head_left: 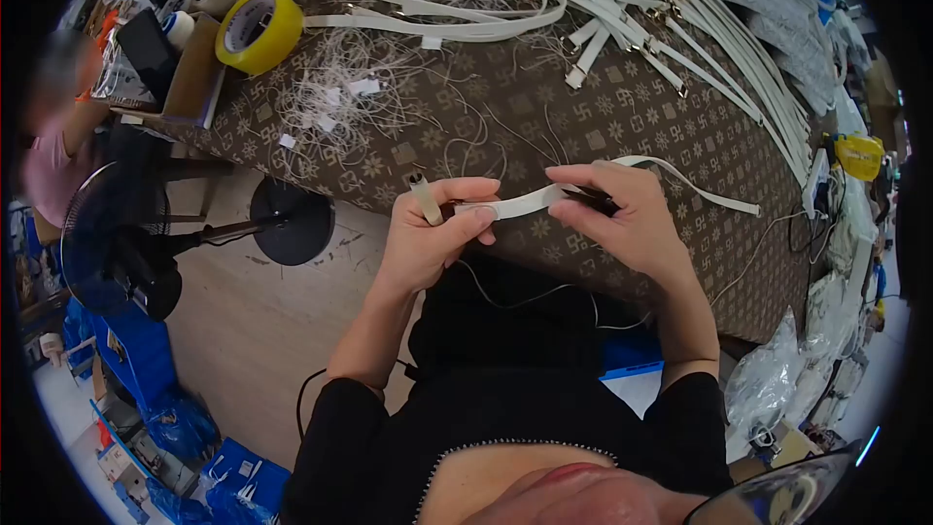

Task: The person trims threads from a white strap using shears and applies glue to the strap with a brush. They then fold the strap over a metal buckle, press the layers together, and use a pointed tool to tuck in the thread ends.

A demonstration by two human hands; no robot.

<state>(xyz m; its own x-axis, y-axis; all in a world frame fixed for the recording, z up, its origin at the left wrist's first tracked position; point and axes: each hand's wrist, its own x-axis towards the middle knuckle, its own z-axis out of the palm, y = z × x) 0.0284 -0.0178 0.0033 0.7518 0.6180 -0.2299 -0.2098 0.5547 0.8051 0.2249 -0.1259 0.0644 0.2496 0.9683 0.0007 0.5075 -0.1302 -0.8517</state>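
Observation:
A white belt (525, 204) is stretched between my hands, just past the front edge of the table. My left hand (428, 238) pinches one end between thumb and fingers, and a short pale end piece (425, 200) sticks up beside its index finger. My right hand (627, 209) is closed on the strap and on a small dark tool (591, 199), mostly hidden in the palm; I cannot make out its kind. Beyond my right hand, the belt's free end (719, 197) curves out over the patterned cloth.
Many white belts with metal buckles (680, 39) lie across the back and right. Loose thread scraps (340, 102) are heaped at left, below a yellow tape roll (259, 29) and a cardboard box (194, 78). A fan (126, 243) and another person (63, 156) are at left.

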